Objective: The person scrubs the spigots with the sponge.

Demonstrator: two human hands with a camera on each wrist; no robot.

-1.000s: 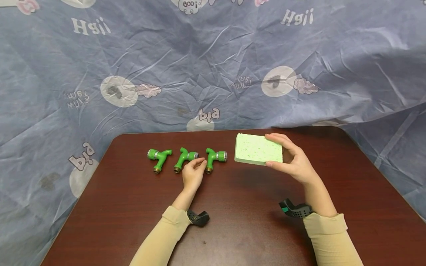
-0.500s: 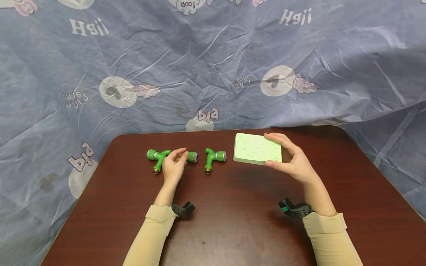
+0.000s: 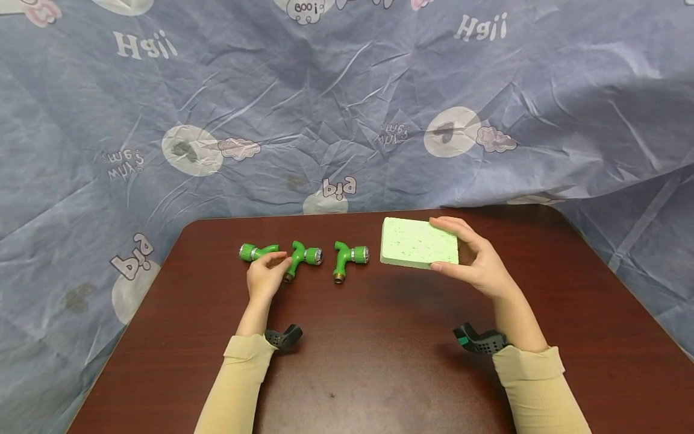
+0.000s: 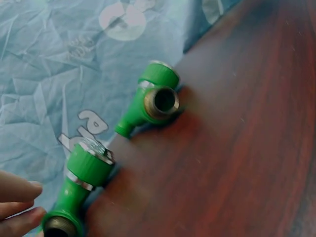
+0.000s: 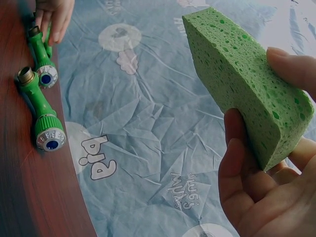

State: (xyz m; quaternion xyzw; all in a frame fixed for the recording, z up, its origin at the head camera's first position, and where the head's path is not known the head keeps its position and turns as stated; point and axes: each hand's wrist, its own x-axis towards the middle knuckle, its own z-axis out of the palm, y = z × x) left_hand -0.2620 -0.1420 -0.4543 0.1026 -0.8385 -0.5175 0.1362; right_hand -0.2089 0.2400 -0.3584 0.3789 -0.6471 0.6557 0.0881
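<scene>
In the head view, my right hand grips a light green sponge by its right end, raised above the table. Thumb and fingers press its two broad faces in the right wrist view, where its pores show. My left hand holds nothing, its fingers loosely bent. It hovers between the left green tap, partly covered by it, and the middle green tap. A right green tap lies in the same row. Each has a ribbed knob; brass threaded ends show on the middle and right ones.
A dark red-brown table carries the taps near its back edge. Behind it hangs a creased blue-grey cloth with printed words and shapes. Black bands sit on both wrists.
My left hand has moved left along the row, from between the middle and right taps, past the middle one, toward the left tap. The right hand and sponge stay nearly still.
</scene>
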